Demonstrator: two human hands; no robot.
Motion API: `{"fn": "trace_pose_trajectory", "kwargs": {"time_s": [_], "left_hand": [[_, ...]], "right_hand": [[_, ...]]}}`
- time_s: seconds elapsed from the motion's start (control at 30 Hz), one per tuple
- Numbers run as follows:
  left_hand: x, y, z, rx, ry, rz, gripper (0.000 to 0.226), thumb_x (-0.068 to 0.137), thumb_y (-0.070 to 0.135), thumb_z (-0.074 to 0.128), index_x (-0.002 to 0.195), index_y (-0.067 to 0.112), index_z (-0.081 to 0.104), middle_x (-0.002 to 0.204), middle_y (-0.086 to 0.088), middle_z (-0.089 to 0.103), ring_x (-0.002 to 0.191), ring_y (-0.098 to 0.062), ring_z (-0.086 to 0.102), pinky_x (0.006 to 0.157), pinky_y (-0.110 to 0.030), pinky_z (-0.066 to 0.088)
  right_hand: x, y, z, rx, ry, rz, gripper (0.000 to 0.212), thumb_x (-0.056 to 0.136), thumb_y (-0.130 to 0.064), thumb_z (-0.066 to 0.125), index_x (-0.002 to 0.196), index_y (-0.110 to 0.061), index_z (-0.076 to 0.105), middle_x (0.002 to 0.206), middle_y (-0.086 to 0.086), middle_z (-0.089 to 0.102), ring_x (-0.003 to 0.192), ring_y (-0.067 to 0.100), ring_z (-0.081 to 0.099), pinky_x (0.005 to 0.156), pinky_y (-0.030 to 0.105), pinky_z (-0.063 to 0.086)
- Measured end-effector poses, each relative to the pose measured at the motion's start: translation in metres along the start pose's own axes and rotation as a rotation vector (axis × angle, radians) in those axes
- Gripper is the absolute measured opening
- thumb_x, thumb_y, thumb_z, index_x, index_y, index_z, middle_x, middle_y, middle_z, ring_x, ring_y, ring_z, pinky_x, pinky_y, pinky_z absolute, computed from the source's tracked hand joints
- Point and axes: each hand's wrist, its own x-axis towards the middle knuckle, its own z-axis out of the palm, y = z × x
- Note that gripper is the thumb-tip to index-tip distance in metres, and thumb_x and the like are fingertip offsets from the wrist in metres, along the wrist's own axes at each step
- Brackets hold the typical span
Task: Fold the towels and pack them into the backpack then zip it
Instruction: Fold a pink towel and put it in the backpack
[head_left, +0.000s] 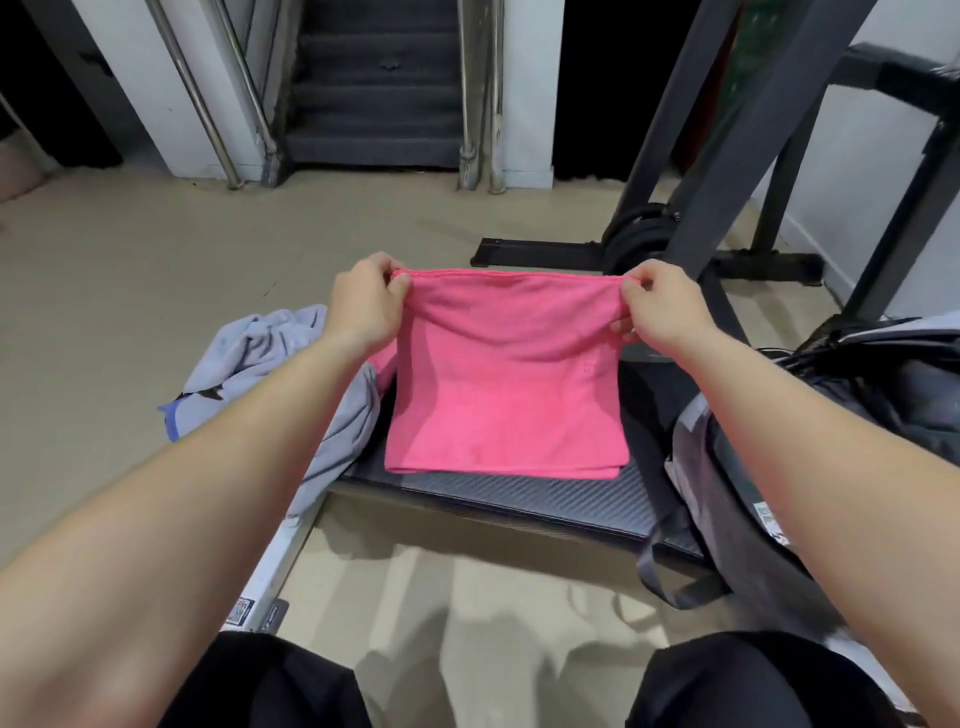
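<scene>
The fingers (400, 283) of the left hand (363, 301) were pressed together in a pinch on the far left corner of the pink towel (506, 395). The fingers (631, 288) of the right hand (660, 306) were likewise closed in a pinch on the far right corner, with the lower fingertips curled against the cloth just below it. Between the two pinches the top edge of the pink towel was held raised and stretched nearly straight, with a slight sag in the middle.

From that edge the cloth fell toward the person, and its near end was laid in folded layers on the dark belt of the treadmill (519, 493), close to the belt's near edge. Both forearms were stretched forward, bare, from the lower corners of the view.

A crumpled pale grey-blue towel (270, 353) was draped over the treadmill's left edge, partly on the floor (130, 312), and was touched by the pink towel's left side. A grey backpack (769, 467) was set at the treadmill's right edge, just beside the pink towel; whether its zip was open could not be told.
</scene>
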Motion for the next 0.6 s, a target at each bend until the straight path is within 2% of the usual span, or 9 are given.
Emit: {"fn": "trace_pose_trajectory", "kwargs": {"time_s": [0.07,0.13,0.2,0.27,0.37,0.43,0.47,0.5,0.6], "left_hand": [[-0.012,-0.002,-0.001,-0.002,-0.010,0.003,0.012,0.097,0.020,0.053,0.094,0.015,0.064,0.089,-0.006,0.070,0.084,-0.028,0.064,0.082,-0.034,0.047],[-0.030,-0.009,-0.001,0.004,-0.043,-0.002,0.012,0.097,0.021,0.054,0.092,0.014,0.063,0.086,-0.005,0.068,0.083,-0.027,0.063,0.076,-0.031,0.042],[-0.052,-0.021,0.000,-0.003,-0.089,0.000,0.015,0.096,0.022,0.055,0.089,0.011,0.062,0.087,-0.005,0.069,0.085,-0.024,0.062,0.075,-0.030,0.041],[-0.073,-0.035,0.001,-0.010,-0.128,0.014,0.016,0.095,0.024,0.057,0.085,0.013,0.065,0.086,-0.003,0.071,0.087,-0.022,0.065,0.081,-0.033,0.048],[-0.098,-0.051,0.006,0.016,-0.154,0.000,0.024,0.095,0.033,0.058,0.079,0.017,0.068,0.083,-0.003,0.073,0.088,-0.022,0.067,0.084,-0.037,0.052],[-0.108,-0.059,0.012,0.071,-0.148,-0.005,0.032,0.096,0.036,0.056,0.074,0.015,0.067,0.078,-0.006,0.071,0.085,-0.027,0.066,0.078,-0.037,0.050],[-0.110,-0.062,0.014,0.108,-0.150,0.002,0.032,0.096,0.034,0.057,0.075,0.014,0.069,0.076,-0.007,0.070,0.084,-0.028,0.065,0.074,-0.036,0.048],[-0.111,-0.064,0.017,0.140,-0.160,0.018,0.028,0.095,0.032,0.059,0.077,0.014,0.072,0.077,-0.006,0.071,0.083,-0.028,0.065,0.073,-0.034,0.047],[-0.106,-0.069,0.021,0.197,-0.167,0.088,0.015,0.088,0.019,0.065,0.080,0.015,0.076,0.081,-0.003,0.075,0.083,-0.025,0.067,0.077,-0.034,0.052]], "right_hand": [[-0.009,0.004,-0.002,0.033,-0.007,0.031,0.026,0.094,-0.029,0.046,0.085,-0.010,0.062,0.075,0.012,0.071,0.071,0.027,0.074,0.079,0.051,0.061],[-0.024,0.009,-0.001,0.072,-0.016,0.074,0.045,0.097,-0.038,0.043,0.078,-0.001,0.058,0.071,0.017,0.069,0.071,0.034,0.073,0.079,0.051,0.060],[-0.041,0.014,0.002,0.054,-0.013,0.106,0.056,0.097,-0.042,0.037,0.071,0.001,0.061,0.071,0.019,0.070,0.075,0.038,0.071,0.084,0.050,0.058],[-0.058,0.021,0.005,-0.016,-0.020,0.112,0.057,0.100,-0.040,0.036,0.060,-0.007,0.059,0.072,0.019,0.070,0.079,0.037,0.067,0.089,0.043,0.054],[-0.075,0.037,0.015,-0.063,-0.007,0.103,0.048,0.096,-0.030,0.052,0.052,-0.012,0.055,0.066,0.014,0.069,0.080,0.034,0.068,0.086,0.039,0.054],[-0.084,0.044,0.023,-0.115,-0.023,0.101,0.028,0.087,-0.018,0.065,0.060,-0.011,0.066,0.072,0.006,0.071,0.084,0.026,0.068,0.082,0.030,0.052],[-0.089,0.045,0.027,-0.142,-0.055,0.103,0.014,0.082,-0.012,0.069,0.068,-0.012,0.071,0.078,0.002,0.072,0.087,0.021,0.067,0.082,0.026,0.049],[-0.093,0.046,0.029,-0.165,-0.096,0.095,0.009,0.078,-0.006,0.072,0.076,-0.015,0.073,0.084,-0.001,0.072,0.089,0.017,0.066,0.084,0.023,0.047],[-0.097,0.052,0.031,-0.205,-0.188,0.057,0.026,0.075,0.003,0.073,0.091,-0.017,0.073,0.091,-0.001,0.072,0.086,0.014,0.064,0.084,0.021,0.048]]}}
